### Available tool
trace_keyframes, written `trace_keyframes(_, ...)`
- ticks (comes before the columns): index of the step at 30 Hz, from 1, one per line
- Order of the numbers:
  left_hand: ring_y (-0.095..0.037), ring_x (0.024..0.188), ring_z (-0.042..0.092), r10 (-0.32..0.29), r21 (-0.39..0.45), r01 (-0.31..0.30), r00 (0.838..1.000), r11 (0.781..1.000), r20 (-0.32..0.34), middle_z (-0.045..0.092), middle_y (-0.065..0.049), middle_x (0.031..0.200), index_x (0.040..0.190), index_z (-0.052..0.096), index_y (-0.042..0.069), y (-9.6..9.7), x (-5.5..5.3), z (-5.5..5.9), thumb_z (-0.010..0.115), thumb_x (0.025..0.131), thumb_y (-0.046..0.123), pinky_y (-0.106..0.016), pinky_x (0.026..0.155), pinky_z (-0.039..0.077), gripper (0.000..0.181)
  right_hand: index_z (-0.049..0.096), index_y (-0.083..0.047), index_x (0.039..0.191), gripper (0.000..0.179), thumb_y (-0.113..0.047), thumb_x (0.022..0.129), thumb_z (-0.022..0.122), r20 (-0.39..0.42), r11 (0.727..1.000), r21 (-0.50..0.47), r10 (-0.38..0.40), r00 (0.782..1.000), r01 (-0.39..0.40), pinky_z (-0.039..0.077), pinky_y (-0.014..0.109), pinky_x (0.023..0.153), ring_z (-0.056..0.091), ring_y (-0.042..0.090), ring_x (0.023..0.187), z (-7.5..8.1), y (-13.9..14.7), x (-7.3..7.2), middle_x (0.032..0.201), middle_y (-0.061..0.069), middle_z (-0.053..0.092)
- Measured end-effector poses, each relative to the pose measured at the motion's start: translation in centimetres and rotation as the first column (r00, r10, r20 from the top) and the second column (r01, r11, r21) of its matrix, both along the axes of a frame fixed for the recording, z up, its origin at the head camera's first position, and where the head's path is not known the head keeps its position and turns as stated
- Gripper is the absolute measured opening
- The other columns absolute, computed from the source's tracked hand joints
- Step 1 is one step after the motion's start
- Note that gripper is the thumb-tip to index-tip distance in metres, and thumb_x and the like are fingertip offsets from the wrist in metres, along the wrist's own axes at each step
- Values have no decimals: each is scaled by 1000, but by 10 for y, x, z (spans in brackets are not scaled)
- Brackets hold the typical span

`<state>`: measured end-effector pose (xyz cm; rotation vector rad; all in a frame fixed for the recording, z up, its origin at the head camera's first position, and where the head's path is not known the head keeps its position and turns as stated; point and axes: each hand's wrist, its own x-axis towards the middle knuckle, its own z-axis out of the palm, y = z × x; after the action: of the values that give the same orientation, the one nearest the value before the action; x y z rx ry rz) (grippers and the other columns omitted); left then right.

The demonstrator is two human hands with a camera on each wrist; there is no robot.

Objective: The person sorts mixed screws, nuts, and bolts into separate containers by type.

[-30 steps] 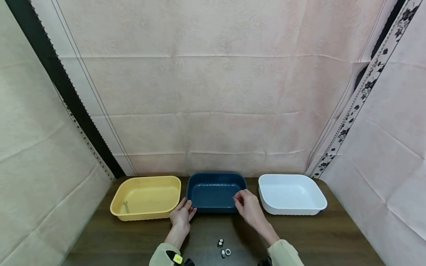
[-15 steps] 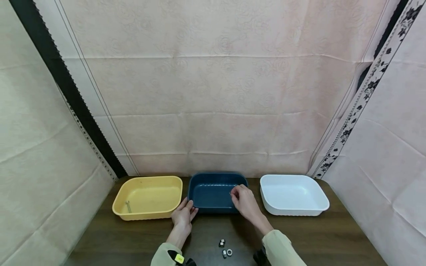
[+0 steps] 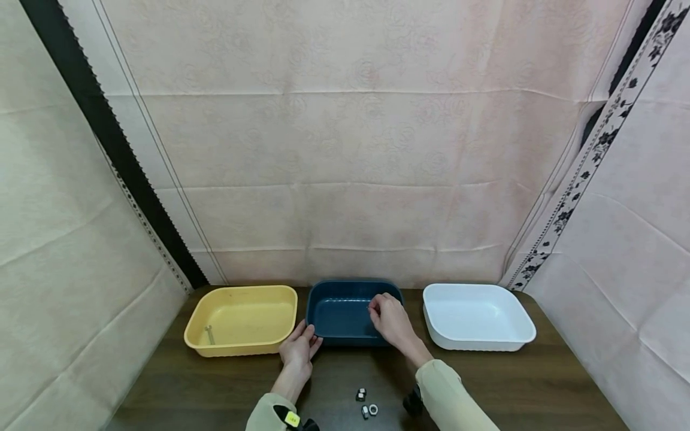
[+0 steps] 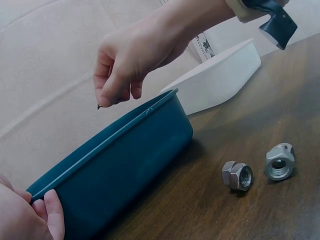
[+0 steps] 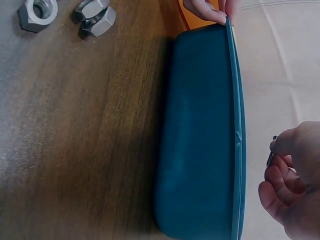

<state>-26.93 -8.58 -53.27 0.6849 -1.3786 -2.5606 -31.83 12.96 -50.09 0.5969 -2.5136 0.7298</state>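
My left hand [image 3: 298, 348] holds the near left corner of the dark blue tray [image 4: 125, 165], its fingers at the rim in both wrist views. Over the right part of that tray, my right hand [image 3: 390, 320] pinches a small dark screw [image 5: 270, 159] between thumb and fingertips. Threads show on the screw in the right wrist view; most of it is hidden by the fingers. In the left wrist view the right hand hangs above the tray's rim, with a dark tip poking out below the fingertips.
Several metal hex nuts [image 4: 279, 162] lie on the wooden table [image 3: 345, 383] in front of the blue tray. To the left stands a yellow tray [image 3: 253, 302] with a bolt [image 3: 209, 335] in it. A white tray [image 3: 477, 311] stands right. Pale cloth [image 3: 345, 149] hangs behind.
My right hand has moved left and a little farther back over the blue tray, still pinching the screw. The left hand stays at the tray's corner.
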Motion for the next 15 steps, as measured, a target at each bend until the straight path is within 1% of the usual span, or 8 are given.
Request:
trace_keyframes(4,-16,74,61,-2,9,2,1000,1000,4,66,-8,86,140,51,-9,0,0,0,61,98,-2,-26,68,58,44,66,-7,81,12,-1,88,74,-3,1000,9,-5,1000,5,52,31,61,56,17,71,0,-2,-3,80,3,59)
trace_keyframes(11,-16,73,61,0,16,0,1000,1000,15,67,-7,84,141,50,-8,-1,1,1,61,98,-2,-26,68,59,45,66,-8,83,11,-2,89,73,26,1000,16,-6,1000,6,53,31,62,55,16,72,-2,-5,-6,81,3,58)
trace_keyframes(15,-17,75,61,-1,11,1,1000,1000,21,68,-9,89,141,52,-7,-1,0,2,62,98,0,-27,70,59,44,66,-7,83,11,-2,88,74,22,1000,9,-1,1000,1,54,33,63,56,17,72,0,-6,-7,82,3,58)
